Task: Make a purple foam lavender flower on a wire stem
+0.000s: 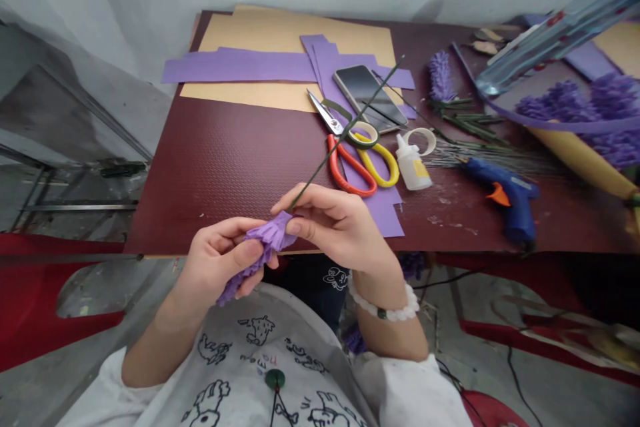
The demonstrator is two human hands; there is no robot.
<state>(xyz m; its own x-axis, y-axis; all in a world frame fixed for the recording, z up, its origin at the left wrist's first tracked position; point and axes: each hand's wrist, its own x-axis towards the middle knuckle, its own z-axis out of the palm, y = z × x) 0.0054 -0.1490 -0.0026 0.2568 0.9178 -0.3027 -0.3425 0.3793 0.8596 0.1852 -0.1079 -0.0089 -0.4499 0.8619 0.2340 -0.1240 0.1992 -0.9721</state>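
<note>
Between my two hands is a purple paper flower (270,233) on a long green wire stem (350,125), which slants up and right over the table. My left hand (220,260) is closed around the fringed lower part of the flower. With thumb and fingers, my right hand (330,220) pinches the flower's base where the stem comes out. Just beyond my right hand lie scissors (353,177) with one red and one yellow handle. Green floral tape (364,135) rests on them, and a small white glue bottle (413,163) stands to their right.
Purple paper strips (240,67) lie across tan sheets (220,97) at the back, near a phone (367,90). On the right are a blue glue gun (515,197), a tape roll (425,140), a finished purple flower (442,77), wires (465,155) and a wrapped bouquet (575,107).
</note>
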